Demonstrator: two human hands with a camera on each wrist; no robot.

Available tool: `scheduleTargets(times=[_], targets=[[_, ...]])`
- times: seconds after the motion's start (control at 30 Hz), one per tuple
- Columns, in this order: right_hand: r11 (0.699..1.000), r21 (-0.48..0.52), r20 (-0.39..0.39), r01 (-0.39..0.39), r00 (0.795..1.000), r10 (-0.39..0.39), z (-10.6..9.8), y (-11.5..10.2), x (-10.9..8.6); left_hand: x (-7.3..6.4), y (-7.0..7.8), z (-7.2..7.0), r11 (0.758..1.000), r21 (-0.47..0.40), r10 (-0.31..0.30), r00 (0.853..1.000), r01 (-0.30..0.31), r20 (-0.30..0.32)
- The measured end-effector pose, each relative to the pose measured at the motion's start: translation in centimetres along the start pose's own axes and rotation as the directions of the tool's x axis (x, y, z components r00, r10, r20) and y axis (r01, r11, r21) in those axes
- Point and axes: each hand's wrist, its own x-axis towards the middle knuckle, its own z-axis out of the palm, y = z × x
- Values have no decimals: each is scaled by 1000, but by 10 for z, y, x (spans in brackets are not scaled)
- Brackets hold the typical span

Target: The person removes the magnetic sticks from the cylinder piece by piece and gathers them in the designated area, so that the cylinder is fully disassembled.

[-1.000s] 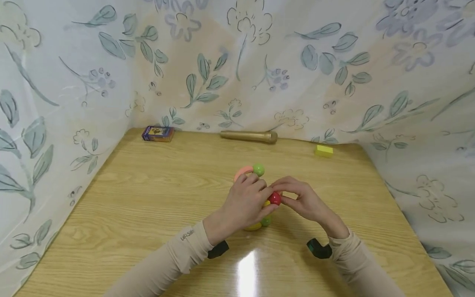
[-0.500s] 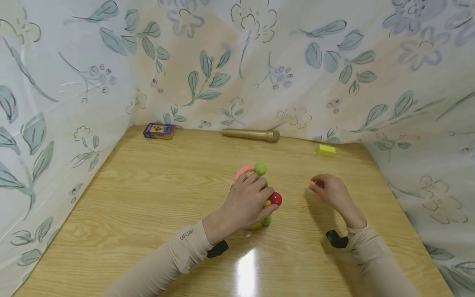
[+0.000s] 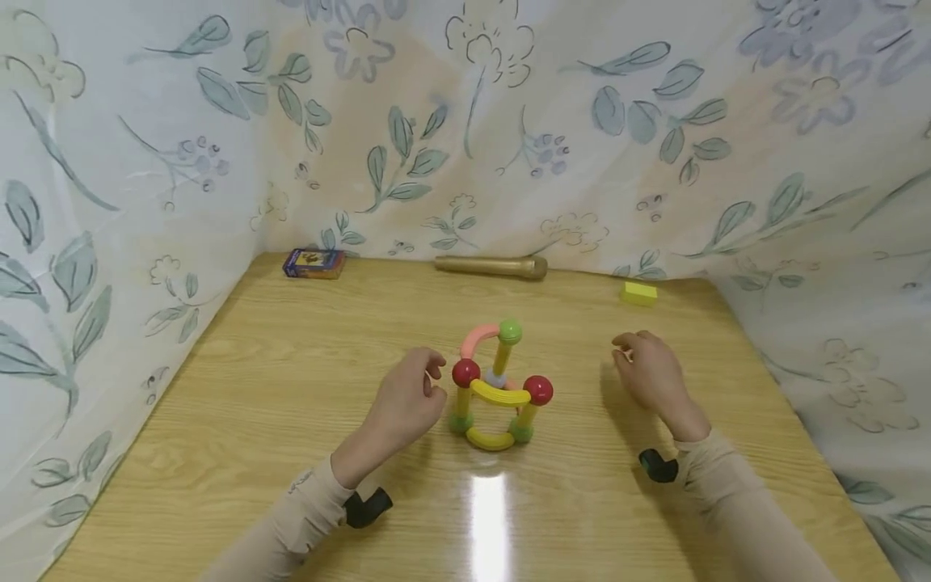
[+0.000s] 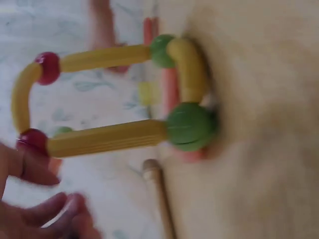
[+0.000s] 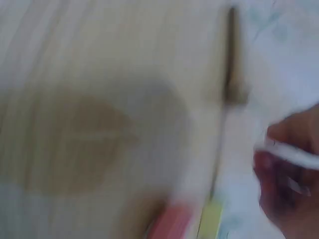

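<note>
Item: ball-and-rod frame [image 3: 502, 394], one, upright between my grips, just beside my left grip [image 3: 403, 396] and well apart from my right grip [image 3: 650, 376].
Parts: red balls, two; green balls, three; greyish ball [image 3: 495, 377], one; straight yellow posts, three; curved yellow rods, two; curved pink rods, at least two, the lower ones partly hidden.
Left grip: fingers loosely bent, thumb apart, holding nothing.
Right grip: fingers bent; blur keeps me from telling whether they pinch anything.
Handling, in my judgement: steady a post near its foot with the left, bring any rod's ends squarely to both balls with the right, and let go gently; a sideways knock could topple the posts.
Near my right grip: pink piece [image 5: 172, 221], one, blurred; contact unclear.
Beyond my left grip: small printed box [image 3: 313, 263], one.
Beyond and between both grips: gold microphone [image 3: 490, 267], one.
Beyond my right grip: yellow block [image 3: 638, 293], one.
Under all: wooden surface [image 3: 291, 364], one.
</note>
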Motion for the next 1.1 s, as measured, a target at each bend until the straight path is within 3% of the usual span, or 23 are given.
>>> scheduleTargets(times=[0.07,0.13,0.23,0.3,0.4,0.57,0.7,0.8,0.87,1.1], targets=[[988,140,43,69,996,-76,5,-24,6,-1,-7,5,995,-36,-87,986,93,139],[945,306,145,119,975,-170,13,-47,12,0,-10,12,991,-51,-112,968,126,224],[872,478,274,103,926,-260,27,-75,18,2,-11,23,993,-50,-88,963,104,255],[841,534,296,92,911,-287,35,-85,20,4,-9,29,996,-45,-64,967,77,247],[826,557,259,88,926,-274,43,-91,20,6,-8,35,999,-28,-30,974,38,224],[835,544,179,83,961,-212,45,-89,13,10,-10,37,1000,5,7,990,-8,143],[847,528,131,68,978,-161,42,-88,3,21,-17,35,999,28,44,997,-46,66],[849,526,103,52,987,-125,41,-88,-3,32,-21,34,998,14,60,997,-61,53],[846,531,95,43,989,-109,41,-89,-6,37,-23,33,998,-2,62,996,-62,62],[861,507,59,38,995,-78,29,-88,-15,42,-23,17,996,-84,-32,993,42,114]])
